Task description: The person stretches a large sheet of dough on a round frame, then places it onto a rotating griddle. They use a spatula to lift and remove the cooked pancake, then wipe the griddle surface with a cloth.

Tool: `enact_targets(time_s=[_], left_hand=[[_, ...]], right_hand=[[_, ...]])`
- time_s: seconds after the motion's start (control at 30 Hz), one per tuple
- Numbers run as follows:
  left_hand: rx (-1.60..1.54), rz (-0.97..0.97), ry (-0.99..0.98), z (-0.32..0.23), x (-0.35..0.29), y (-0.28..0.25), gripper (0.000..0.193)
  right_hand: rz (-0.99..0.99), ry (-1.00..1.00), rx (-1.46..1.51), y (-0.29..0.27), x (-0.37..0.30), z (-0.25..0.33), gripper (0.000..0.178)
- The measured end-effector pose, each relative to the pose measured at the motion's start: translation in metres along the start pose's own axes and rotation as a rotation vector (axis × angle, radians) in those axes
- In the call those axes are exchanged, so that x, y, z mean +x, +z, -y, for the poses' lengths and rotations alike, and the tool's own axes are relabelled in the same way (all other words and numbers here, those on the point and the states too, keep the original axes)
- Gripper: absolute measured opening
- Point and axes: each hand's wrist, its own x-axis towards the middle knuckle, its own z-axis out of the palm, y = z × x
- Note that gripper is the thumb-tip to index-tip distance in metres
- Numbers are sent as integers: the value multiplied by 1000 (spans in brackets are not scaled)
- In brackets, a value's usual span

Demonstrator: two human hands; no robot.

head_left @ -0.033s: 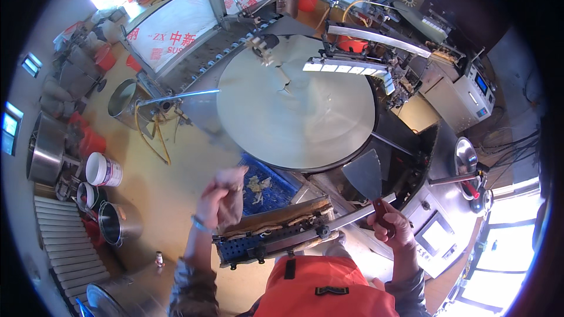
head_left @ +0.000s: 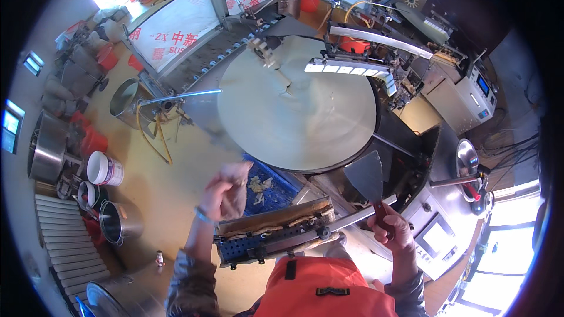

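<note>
My left hand [head_left: 215, 195] is closed round a crumpled beige cloth [head_left: 235, 195], held up beside a blue tray [head_left: 276, 185] with pale scraps in it. In my right hand [head_left: 392, 227] is a scraper [head_left: 365, 177], its broad metal blade pointing up and away and its reddish-brown handle in my fist. The blade stands near the front right edge of a large round griddle plate [head_left: 294, 111] and looks apart from it. A pale layer covers the plate, with a small torn mark near its middle.
Right in front of me lies a metal rail [head_left: 352, 216] over a perforated blue trough [head_left: 239, 250]. A jointed bar [head_left: 346, 68] reaches over the plate. Buckets [head_left: 106, 169] and a steel pot [head_left: 120, 223] stand at left; a control box [head_left: 467, 97] is at right.
My left hand has tilted a little, and the cloth's tip has shifted slightly up and to the right. My right hand with the scraper has hardly moved.
</note>
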Motion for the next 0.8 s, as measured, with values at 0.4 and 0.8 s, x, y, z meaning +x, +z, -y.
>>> enact_targets(time_s=[0.4,0.8], left_hand=[[583,-115,27,12,234,72,28],[-228,206,-155,-25,161,22,44]], right_hand=[[-104,55,186,-17,3,-19,44],[-56,6,30,-22,-3,-19,48]])
